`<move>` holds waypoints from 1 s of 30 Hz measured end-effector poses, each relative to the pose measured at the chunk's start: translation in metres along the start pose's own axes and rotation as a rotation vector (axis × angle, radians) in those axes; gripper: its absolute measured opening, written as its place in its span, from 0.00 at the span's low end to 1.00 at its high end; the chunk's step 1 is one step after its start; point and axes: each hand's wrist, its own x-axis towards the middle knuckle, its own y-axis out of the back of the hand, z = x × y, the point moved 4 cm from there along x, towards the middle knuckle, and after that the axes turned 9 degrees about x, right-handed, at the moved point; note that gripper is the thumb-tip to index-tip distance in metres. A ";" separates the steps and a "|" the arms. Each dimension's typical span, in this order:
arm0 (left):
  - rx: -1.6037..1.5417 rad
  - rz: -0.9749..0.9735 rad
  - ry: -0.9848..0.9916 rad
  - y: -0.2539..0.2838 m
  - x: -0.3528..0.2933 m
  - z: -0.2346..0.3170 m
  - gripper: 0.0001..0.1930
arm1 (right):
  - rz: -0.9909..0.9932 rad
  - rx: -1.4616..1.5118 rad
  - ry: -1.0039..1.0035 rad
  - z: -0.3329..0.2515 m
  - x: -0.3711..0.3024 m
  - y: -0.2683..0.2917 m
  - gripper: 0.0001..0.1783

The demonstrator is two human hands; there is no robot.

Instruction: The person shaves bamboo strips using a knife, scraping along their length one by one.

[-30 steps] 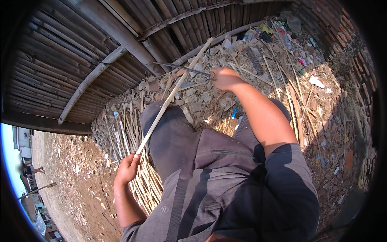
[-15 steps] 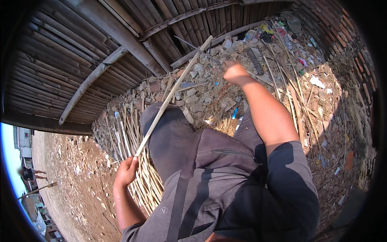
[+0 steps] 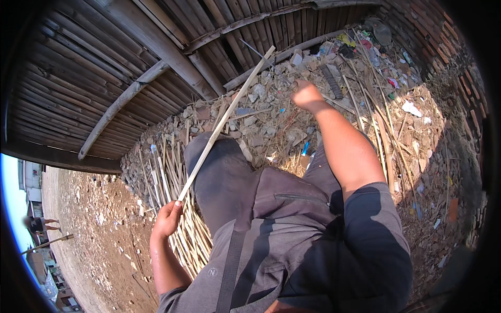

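Note:
A long pale bamboo strip (image 3: 224,121) slants up across my left knee, its lower end pinched in my left hand (image 3: 167,218). Its far end reaches up toward the rubble in front of me. My right hand (image 3: 307,96) is closed on what looks like a long knife (image 3: 262,57); the handle is hidden in the fist. The thin grey blade points up and left, passing by the strip's far end. I cannot tell whether blade and strip touch. Beside my left leg lies a pile of split bamboo strips (image 3: 194,237).
A bamboo-slat wall (image 3: 68,99) with pole supports rises at the far left. Broken stones (image 3: 255,94) and litter cover the ground ahead. More long strips (image 3: 383,141) lie right of my right arm, before a brick wall (image 3: 443,36). A person (image 3: 39,224) is far off left.
The knife blade has swung slightly up and to the right with my right hand. My left hand and the bamboo strip have barely moved.

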 end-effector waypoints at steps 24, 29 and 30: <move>0.572 0.354 -0.273 -0.023 0.005 0.085 0.18 | -0.515 -0.242 0.295 -0.102 -0.075 -0.021 0.22; 0.691 0.318 -0.301 -0.030 0.022 0.074 0.19 | -0.615 -0.066 0.306 -0.049 -0.042 -0.035 0.27; 0.687 0.329 -0.303 -0.028 0.022 0.074 0.19 | -0.463 0.018 0.146 -0.036 -0.032 -0.023 0.30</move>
